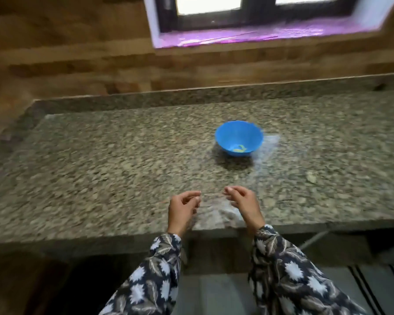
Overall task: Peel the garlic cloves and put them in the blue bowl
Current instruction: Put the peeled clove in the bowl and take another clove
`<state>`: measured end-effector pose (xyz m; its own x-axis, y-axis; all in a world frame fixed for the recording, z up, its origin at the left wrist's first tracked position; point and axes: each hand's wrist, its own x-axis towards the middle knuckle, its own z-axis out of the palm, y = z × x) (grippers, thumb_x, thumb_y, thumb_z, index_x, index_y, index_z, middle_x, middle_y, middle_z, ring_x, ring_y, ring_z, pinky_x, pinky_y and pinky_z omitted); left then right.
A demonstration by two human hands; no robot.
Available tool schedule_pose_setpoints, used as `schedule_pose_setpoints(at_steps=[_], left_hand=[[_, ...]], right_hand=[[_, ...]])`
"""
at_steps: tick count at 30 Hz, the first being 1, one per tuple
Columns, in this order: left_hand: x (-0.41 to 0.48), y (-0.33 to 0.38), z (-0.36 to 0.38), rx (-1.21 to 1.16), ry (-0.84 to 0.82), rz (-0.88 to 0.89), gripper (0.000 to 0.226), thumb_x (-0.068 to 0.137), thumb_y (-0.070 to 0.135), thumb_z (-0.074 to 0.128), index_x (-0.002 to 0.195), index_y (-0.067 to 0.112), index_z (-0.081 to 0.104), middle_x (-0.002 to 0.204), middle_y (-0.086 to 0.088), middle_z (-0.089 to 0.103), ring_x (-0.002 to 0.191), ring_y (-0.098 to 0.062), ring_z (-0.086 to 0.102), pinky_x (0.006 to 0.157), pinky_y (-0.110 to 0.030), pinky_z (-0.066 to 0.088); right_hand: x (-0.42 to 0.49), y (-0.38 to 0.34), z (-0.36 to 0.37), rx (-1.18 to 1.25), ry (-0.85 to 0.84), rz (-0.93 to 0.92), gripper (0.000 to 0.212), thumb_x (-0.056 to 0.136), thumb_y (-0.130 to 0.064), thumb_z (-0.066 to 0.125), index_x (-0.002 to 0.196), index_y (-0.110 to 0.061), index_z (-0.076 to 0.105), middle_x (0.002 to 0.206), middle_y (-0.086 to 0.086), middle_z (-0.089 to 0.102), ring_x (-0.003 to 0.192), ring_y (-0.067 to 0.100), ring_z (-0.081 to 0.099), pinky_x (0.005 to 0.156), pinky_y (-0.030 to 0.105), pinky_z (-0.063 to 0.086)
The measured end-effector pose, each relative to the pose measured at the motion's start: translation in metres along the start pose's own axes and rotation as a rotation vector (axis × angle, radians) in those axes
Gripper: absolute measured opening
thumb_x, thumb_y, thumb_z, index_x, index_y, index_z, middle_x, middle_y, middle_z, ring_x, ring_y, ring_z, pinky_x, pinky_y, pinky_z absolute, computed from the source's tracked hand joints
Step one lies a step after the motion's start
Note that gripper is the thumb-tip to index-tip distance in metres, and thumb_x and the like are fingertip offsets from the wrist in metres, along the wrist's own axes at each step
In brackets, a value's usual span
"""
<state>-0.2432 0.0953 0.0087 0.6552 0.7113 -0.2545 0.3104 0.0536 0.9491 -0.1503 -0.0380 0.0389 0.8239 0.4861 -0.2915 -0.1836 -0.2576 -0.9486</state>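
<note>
On granite counter (100, 167), head cam: blue bowl (225, 137) is sitting at 1 o'clock from hands, pale yellowish bits (238, 149) lying inside. L hand (183, 209) and R hand (243, 203) are hovering at 6 o'clock by front edge, fingers curled; too blurry, can't tell if pinching anything.

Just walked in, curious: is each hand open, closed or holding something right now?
Left hand: fingers curled, fingertips pinched; blur hides whether it holds anything.
Right hand: likewise curled and pinched; cannot be told.
</note>
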Motion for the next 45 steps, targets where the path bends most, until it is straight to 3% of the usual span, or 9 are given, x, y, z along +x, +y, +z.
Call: schedule_pose_setpoints(at_steps=[7,12,17,19,24,28,33,38,45], left_hand=[[0.06,0.019,0.147,0.441,0.09,0.114,0.033,0.082,0.012,0.069,0.113,0.004,0.066,0.109,-0.016,0.066,0.101,-0.027,0.061,0.092,-0.034,0.046],[0.069,0.019,0.163,0.664,0.188,0.194,0.018,0.084,0.005,0.064,0.1,0.002,0.072,0.1,-0.019,0.067,0.097,-0.032,0.061,0.085,-0.031,0.041],[0.082,0.078,0.164,0.456,0.416,0.46,0.013,0.081,0.007,0.07,0.093,0.006,0.074,0.087,0.002,0.07,0.075,-0.01,0.064,0.072,-0.003,0.042],[0.107,0.099,0.166,0.45,0.37,0.421,0.013,0.081,0.009,0.07,0.093,0.005,0.074,0.086,-0.003,0.072,0.074,-0.013,0.066,0.074,-0.015,0.051],[0.155,0.108,0.175,0.534,0.162,0.131,0.014,0.081,-0.003,0.066,0.093,-0.005,0.072,0.094,-0.019,0.071,0.09,-0.03,0.067,0.087,-0.042,0.053],[0.16,0.109,0.164,0.546,0.241,0.169,0.018,0.083,-0.003,0.062,0.097,-0.001,0.072,0.098,-0.016,0.071,0.094,-0.027,0.066,0.091,-0.037,0.051],[0.116,0.102,0.182,0.357,0.252,0.395,0.018,0.085,0.005,0.064,0.1,0.008,0.073,0.091,0.002,0.071,0.079,-0.002,0.063,0.076,-0.01,0.05],[0.071,0.067,0.232,0.25,-0.211,0.107,0.023,0.082,0.009,0.069,0.104,0.003,0.071,0.104,-0.004,0.07,0.095,-0.015,0.065,0.088,-0.031,0.053],[0.061,0.049,0.241,-0.054,-0.267,-0.107,0.013,0.079,-0.003,0.068,0.091,-0.006,0.071,0.07,-0.004,0.071,0.059,-0.006,0.063,0.055,-0.018,0.051]], right_hand=[[0.07,0.027,-0.186,-0.405,0.467,-0.142,0.032,0.091,-0.016,0.056,0.122,-0.01,0.056,0.124,0.008,0.058,0.108,0.023,0.055,0.085,0.026,0.041],[0.109,0.044,-0.237,-0.537,0.414,-0.061,0.044,0.088,-0.023,0.06,0.13,-0.012,0.05,0.129,0.011,0.05,0.115,0.025,0.047,0.088,0.029,0.039],[0.127,0.053,-0.229,-0.638,0.324,-0.028,0.045,0.086,-0.027,0.063,0.127,-0.014,0.05,0.132,0.009,0.048,0.119,0.027,0.043,0.096,0.036,0.037],[0.128,0.053,-0.226,-0.645,0.329,-0.024,0.041,0.086,-0.026,0.063,0.124,-0.015,0.053,0.128,0.009,0.049,0.116,0.026,0.044,0.091,0.032,0.036],[0.127,0.053,-0.224,-0.531,0.362,-0.058,0.034,0.085,-0.015,0.066,0.117,-0.009,0.059,0.11,0.012,0.062,0.098,0.025,0.056,0.078,0.026,0.041],[0.133,0.051,-0.225,-0.353,0.341,0.005,0.026,0.082,-0.011,0.068,0.107,-0.003,0.066,0.102,0.012,0.066,0.091,0.023,0.061,0.075,0.022,0.044],[0.132,0.035,-0.199,0.219,0.227,0.111,0.01,0.08,0.005,0.064,0.09,0.005,0.064,0.072,0.006,0.062,0.056,0.01,0.059,0.047,0.011,0.048],[0.128,0.033,-0.177,0.581,0.143,0.273,0.006,0.083,0.005,0.06,0.084,0.0,0.062,0.067,0.01,0.064,0.057,0.02,0.057,0.051,0.021,0.053],[0.124,0.04,-0.17,0.598,0.105,0.286,0.01,0.079,0.009,0.062,0.088,0.003,0.06,0.071,0.014,0.066,0.053,0.013,0.064,0.052,0.019,0.054]])
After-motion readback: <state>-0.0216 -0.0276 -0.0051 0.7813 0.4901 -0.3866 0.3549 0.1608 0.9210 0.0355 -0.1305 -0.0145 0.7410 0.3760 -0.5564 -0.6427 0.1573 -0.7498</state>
